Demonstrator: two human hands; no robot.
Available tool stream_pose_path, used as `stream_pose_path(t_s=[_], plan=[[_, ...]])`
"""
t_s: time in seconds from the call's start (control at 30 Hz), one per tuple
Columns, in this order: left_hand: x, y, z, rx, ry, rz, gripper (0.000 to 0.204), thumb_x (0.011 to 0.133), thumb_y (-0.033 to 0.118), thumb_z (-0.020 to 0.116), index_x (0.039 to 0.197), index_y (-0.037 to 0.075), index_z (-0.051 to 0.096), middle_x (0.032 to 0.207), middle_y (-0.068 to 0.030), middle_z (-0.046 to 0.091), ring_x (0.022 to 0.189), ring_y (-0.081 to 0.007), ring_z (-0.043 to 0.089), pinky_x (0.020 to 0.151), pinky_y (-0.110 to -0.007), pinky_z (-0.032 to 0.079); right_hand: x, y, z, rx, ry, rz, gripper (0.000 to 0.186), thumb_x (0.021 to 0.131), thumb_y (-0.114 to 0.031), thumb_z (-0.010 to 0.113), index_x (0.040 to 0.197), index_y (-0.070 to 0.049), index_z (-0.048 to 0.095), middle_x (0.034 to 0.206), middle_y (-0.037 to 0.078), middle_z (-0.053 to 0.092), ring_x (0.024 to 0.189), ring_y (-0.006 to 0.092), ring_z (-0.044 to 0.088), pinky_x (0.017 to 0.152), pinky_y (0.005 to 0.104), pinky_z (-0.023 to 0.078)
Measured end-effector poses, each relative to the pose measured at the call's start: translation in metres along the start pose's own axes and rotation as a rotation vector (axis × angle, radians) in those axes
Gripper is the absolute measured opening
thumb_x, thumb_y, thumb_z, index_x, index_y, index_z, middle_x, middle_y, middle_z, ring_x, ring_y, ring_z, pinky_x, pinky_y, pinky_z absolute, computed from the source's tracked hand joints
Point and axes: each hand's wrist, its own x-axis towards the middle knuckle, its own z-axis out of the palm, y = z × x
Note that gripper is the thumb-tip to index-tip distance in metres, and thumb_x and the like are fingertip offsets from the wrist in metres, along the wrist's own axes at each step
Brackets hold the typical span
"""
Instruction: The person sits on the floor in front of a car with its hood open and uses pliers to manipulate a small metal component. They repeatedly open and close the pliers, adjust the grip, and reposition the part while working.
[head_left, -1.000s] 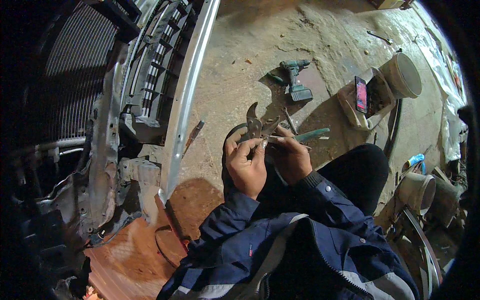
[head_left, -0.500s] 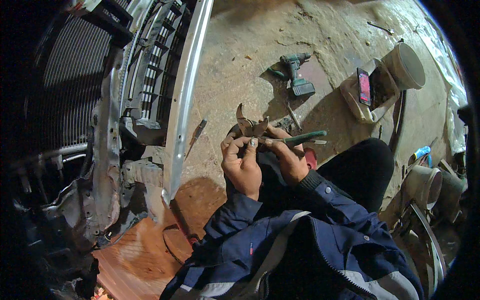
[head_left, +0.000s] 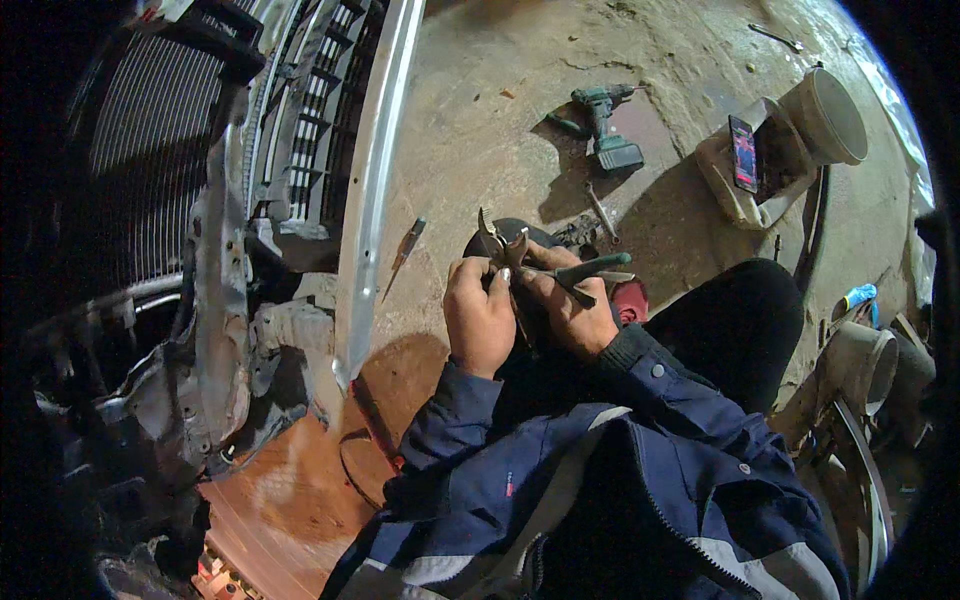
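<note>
In front of my lap, both hands hold a pair of worn metal pliers (head_left: 592, 267) with a green-covered handle. The jaws stand apart and point away from me. My left hand (head_left: 478, 322) is closed, its thumb and fingers pinching the tool near the jaws. My right hand (head_left: 578, 318) is wrapped round the handle side, with the green grip sticking out to the right. A thin light-coloured piece lies along the right fingers; what it is I cannot make out. The fingers hide the pliers' joint.
A car front with radiator (head_left: 150, 150) and metal bar (head_left: 375, 200) fills the left. On the floor lie a screwdriver (head_left: 405, 255), cordless drill (head_left: 605, 130) and wrench (head_left: 602, 212). A phone (head_left: 743, 153) rests on a cut-open container (head_left: 715, 175) beside a bucket (head_left: 835, 115).
The pliers have turned in my hands, and the jaws sit closer together. The green handle has swung slightly left and nearer my right hand. My view has shifted a little.
</note>
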Motion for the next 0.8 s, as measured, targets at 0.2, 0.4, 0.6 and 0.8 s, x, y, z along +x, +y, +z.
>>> stream_pose_path(t_s=[0.2,0.4,0.6,0.8], plan=[[-0.005,-0.006,-0.006,0.117,-0.064,-0.005,0.016,0.101,0.013,0.069,0.106,-0.002,0.065,0.100,-0.0273,0.073,0.097,-0.0502,0.070,0.082,-0.056,0.054,-0.006,0.010,0.002,0.068,-0.028,-0.034,0.039,0.103,-0.014,0.067,0.138,0.003,0.071,0.121,0.019,0.077,0.110,0.0246,0.071,0.097,0.0372,0.055],[-0.013,-0.017,-0.008,-0.045,-0.050,-0.093,0.018,0.100,0.013,0.072,0.102,-0.004,0.069,0.089,-0.0201,0.073,0.084,-0.0318,0.069,0.077,-0.045,0.055,-0.015,0.027,0.000,0.187,-0.041,0.057,0.037,0.102,-0.014,0.068,0.131,0.008,0.074,0.125,0.017,0.076,0.112,0.0208,0.070,0.099,0.0358,0.054],[-0.017,-0.023,-0.005,-0.049,-0.024,-0.137,0.018,0.102,0.013,0.071,0.101,-0.004,0.069,0.091,-0.0224,0.074,0.082,-0.0371,0.070,0.076,-0.047,0.055,-0.015,0.036,0.001,0.177,-0.046,0.092,0.040,0.100,-0.021,0.073,0.129,0.007,0.075,0.117,0.018,0.079,0.106,0.0226,0.073,0.095,0.0374,0.056],[-0.017,-0.024,-0.003,0.002,0.000,-0.145,0.018,0.102,0.013,0.071,0.104,-0.005,0.070,0.091,-0.0229,0.074,0.082,-0.0350,0.071,0.076,-0.047,0.055,-0.011,0.030,0.000,0.032,-0.096,0.047,0.033,0.104,-0.012,0.069,0.130,0.009,0.074,0.121,0.016,0.076,0.111,0.0206,0.070,0.098,0.0344,0.055]])
